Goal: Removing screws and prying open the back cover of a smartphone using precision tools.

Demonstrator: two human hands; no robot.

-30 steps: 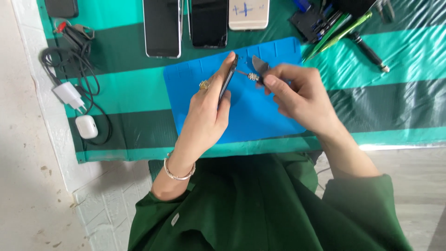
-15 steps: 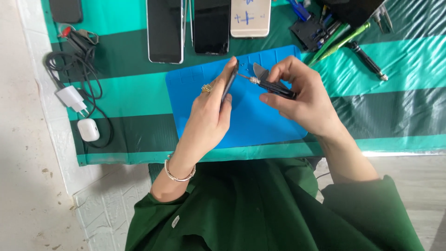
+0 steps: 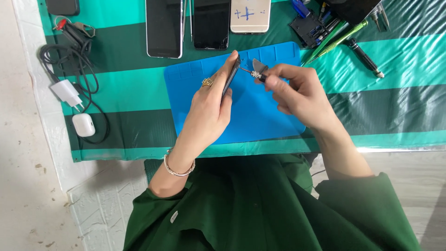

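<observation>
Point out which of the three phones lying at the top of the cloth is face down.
The right phone: it shows a pale gold back with blue marks, while the other two phones show dark glass screens.
</observation>
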